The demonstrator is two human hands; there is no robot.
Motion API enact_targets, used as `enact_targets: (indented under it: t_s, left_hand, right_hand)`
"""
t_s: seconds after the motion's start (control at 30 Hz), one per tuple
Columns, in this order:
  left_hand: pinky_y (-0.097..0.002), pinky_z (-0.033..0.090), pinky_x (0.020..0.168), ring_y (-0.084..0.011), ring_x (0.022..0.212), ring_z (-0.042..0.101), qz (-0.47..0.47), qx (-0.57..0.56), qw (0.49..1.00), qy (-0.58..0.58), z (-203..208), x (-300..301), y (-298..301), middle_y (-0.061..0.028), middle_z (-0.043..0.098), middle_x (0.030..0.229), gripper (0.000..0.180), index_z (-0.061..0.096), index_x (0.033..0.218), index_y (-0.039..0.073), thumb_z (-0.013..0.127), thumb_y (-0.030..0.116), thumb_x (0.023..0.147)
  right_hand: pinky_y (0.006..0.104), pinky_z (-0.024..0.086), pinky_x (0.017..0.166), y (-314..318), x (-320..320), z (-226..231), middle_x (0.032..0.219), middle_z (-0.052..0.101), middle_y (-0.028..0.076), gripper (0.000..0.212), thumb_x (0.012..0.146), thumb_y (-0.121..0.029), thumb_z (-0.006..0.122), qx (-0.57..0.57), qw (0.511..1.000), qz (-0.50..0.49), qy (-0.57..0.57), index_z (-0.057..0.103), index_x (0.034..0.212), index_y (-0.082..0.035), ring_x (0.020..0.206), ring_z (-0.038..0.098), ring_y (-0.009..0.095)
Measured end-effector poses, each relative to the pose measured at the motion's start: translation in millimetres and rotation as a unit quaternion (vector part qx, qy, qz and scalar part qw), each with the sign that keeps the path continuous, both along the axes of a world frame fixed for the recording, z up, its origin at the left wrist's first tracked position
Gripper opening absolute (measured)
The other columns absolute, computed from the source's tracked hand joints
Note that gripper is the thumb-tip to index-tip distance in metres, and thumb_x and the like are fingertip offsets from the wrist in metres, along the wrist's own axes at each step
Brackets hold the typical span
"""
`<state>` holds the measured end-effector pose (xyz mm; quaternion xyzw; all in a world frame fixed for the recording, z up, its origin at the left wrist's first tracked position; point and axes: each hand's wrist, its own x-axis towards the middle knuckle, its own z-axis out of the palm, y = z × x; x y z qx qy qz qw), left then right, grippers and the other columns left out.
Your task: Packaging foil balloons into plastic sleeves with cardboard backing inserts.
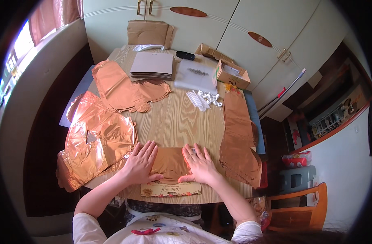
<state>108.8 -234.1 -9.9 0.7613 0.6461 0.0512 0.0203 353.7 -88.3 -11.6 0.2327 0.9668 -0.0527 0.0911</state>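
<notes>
A folded copper-coloured foil balloon (169, 162) lies flat at the near edge of the table, on top of a printed cream card (171, 190) with leaf designs. My left hand (140, 166) rests flat on the foil's left side, fingers stretched out and thumb pointing inward. On its right side, my right hand (200, 166) lies open in the same way, fingers spread. To the left are shiny crumpled foil balloons (100, 138) and a flatter matte foil pile (121, 85). Another long stack of foil balloons (238, 138) lies to the right.
Farther back on the wooden table (165, 126) are white sticks (197, 101), small white plastic pieces (211, 97), a stack of cards (152, 65), clear plastic bags (195, 76) and an open cardboard box (233, 74). A wooden chair (300, 209) stands at the right.
</notes>
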Motion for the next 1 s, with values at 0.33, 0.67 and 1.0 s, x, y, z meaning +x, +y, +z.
enact_targets:
  t_s: [0.33, 0.67, 1.0]
  left_hand:
    - [-0.0514, 0.010, 0.120, -0.0338, 0.148, 0.019, -0.004, -0.050, 0.998, 0.027, 3.3, -8.6, 0.9, -0.0247, 0.026, 0.156, 0.115, 0.025, 0.148, -0.009, 0.037, 0.084, 0.081]
    - [-0.0514, 0.009, 0.120, -0.0383, 0.149, 0.012, -0.084, -0.023, 0.994, -0.059, -7.8, 51.1, 15.0, -0.0260, 0.020, 0.157, 0.103, 0.022, 0.151, -0.005, 0.026, 0.078, 0.090]
    - [-0.0607, 0.012, 0.116, -0.0432, 0.146, 0.020, -0.104, 0.021, 0.994, -0.035, -18.2, 58.1, 11.2, -0.0219, 0.028, 0.156, 0.092, 0.031, 0.152, 0.007, 0.035, 0.073, 0.089]
  right_hand:
    - [0.0561, 0.007, 0.119, 3.4, -0.5, 6.0, 0.164, 0.009, 0.009, 0.126, 0.068, -0.086, 0.053, -0.032, 0.999, -0.006, -0.037, 0.003, 0.157, -0.012, 0.150, 0.007, 0.035]
    - [0.0578, 0.006, 0.118, -17.7, 8.2, 2.8, 0.164, 0.009, 0.011, 0.123, 0.071, -0.082, 0.055, -0.025, 0.998, -0.038, -0.038, 0.004, 0.157, -0.011, 0.150, 0.006, 0.035]
    - [0.0450, 0.041, 0.098, -104.6, 27.5, 7.0, 0.120, 0.058, 0.006, 0.062, 0.077, -0.046, 0.076, 0.062, 0.942, 0.013, 0.329, 0.058, 0.123, -0.009, 0.113, 0.055, 0.022]
